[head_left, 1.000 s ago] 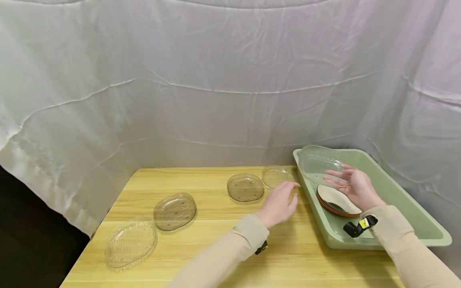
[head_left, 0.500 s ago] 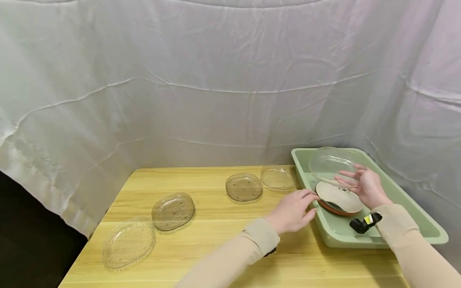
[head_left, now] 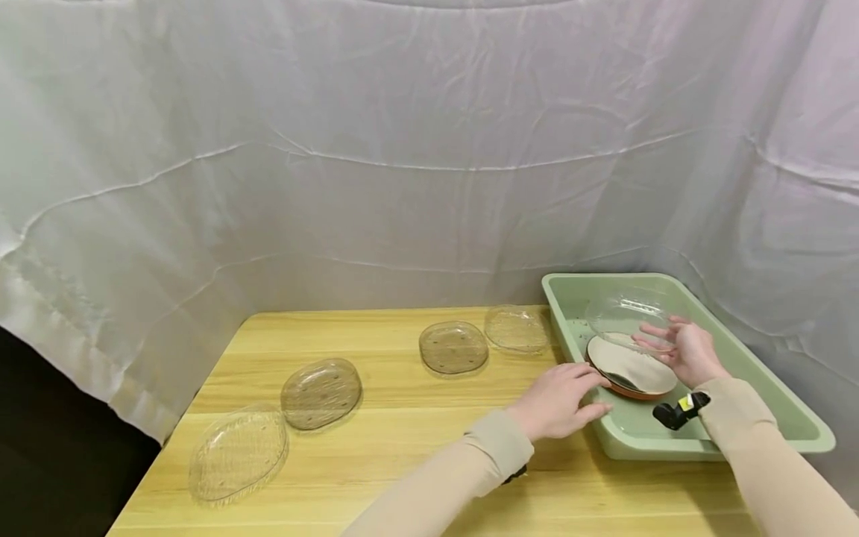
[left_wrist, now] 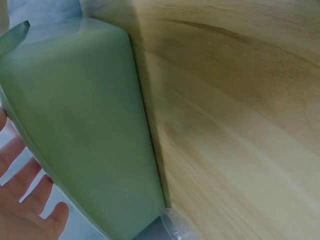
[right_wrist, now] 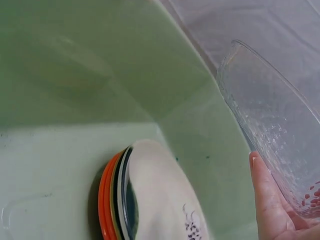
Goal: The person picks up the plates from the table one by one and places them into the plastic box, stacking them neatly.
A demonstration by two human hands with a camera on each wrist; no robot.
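Note:
My right hand [head_left: 694,350] holds a clear, ripple-textured glass plate [head_left: 627,309] by its edge, tilted above the green basin [head_left: 758,373]. In the right wrist view, a digit lies along the outside of this glass plate [right_wrist: 280,115], and others show through it. Below, inside the basin, sits a stack of ceramic plates [head_left: 634,365]; the top plate [right_wrist: 160,195] is cream with a dark patch and small floral print, over orange-edged ones. My left hand [head_left: 560,399] reaches over the basin's near-left rim, fingers extended beside the stack. In the left wrist view, its fingers [left_wrist: 37,192] lie at the rim.
On the wooden table [head_left: 403,447], left of the basin, lie a clear plate [head_left: 517,328] and a smoky brown plate [head_left: 453,347]. Farther left are another brown plate [head_left: 322,394] and a larger clear plate [head_left: 238,455]. A grey curtain [head_left: 429,209] hangs behind.
My left hand has moved right from the table to the basin's rim and the ceramic stack. The right hand has shifted the clear glass plate rightward and slightly lower within the basin.

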